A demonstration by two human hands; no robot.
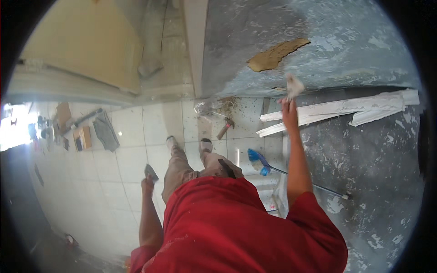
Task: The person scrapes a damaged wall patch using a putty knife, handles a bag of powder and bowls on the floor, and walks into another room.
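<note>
Grasping whitish flat scraper (pixel 295 86) in right hand (pixel 289 110), just below irregular brown patch (pixel 276 56) on mottled blue-grey wall (pixel 355 48); clutching grey flat-bladed tool (pixel 151 172) in left hand (pixel 147 184), well apart from patch. Seems partway done, with mottling left around it.

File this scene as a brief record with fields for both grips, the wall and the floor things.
Left grip: closed on a flat grey tool
Right grip: closed on a pale tool, too blurred to identify
Wall: mottled grey, with a brown patch
Floor: pale tiles; hammer lying near the right foot
</note>
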